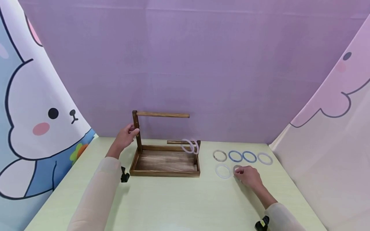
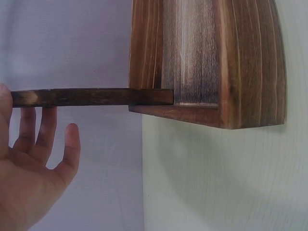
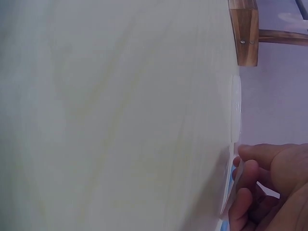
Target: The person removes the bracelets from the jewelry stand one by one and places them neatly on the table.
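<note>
Head view: translucent ring [image 1: 237, 169] (greyish)

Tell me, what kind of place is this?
Probably a staged tabletop set, not a home: a purple backdrop, cartoon rabbit panels at both sides, and a pale green table bearing a wooden rack and rings.

Right wrist view. The pale green surface [image 3: 115, 115] fills most of the frame. At the lower right, the right hand [image 3: 269, 187] has its fingers [image 3: 257, 153] curled, pinching the edge of a translucent ring [image 3: 234, 190] that lies at the surface. A second whitish ring [image 3: 236, 108] lies flat just beyond it, seen edge-on. At the upper right, a corner of the wooden rack [image 3: 244, 31] stands on the surface, with a wooden bar [image 3: 284, 36] extending from it. Purple backdrop [image 3: 274, 96] behind.
</note>
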`<state>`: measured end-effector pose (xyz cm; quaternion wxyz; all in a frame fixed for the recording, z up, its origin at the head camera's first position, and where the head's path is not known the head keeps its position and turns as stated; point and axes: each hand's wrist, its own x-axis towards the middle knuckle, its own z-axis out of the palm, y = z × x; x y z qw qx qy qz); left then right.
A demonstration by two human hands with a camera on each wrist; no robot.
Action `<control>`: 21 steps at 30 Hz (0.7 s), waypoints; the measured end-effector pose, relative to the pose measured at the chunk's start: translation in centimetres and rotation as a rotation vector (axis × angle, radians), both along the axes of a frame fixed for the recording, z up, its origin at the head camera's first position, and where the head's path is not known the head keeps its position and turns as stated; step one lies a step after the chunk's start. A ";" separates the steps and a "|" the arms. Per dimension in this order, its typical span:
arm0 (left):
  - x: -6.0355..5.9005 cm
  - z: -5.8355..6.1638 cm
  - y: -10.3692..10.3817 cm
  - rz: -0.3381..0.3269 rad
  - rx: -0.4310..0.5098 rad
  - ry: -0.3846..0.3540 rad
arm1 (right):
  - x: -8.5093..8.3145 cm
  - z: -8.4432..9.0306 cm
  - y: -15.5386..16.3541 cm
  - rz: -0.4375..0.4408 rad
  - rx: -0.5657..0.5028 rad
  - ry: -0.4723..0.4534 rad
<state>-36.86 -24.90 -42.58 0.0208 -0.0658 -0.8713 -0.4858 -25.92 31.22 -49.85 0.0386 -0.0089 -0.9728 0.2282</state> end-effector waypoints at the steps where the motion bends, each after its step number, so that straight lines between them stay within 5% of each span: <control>1: 0.0 0.0 0.0 0.001 0.002 0.000 | 0.0 0.0 0.0 -0.002 -0.003 -0.003; 21: -0.1 -0.1 0.1 -0.002 0.012 0.010 | -0.4 -0.8 0.4 -0.049 -0.086 -0.049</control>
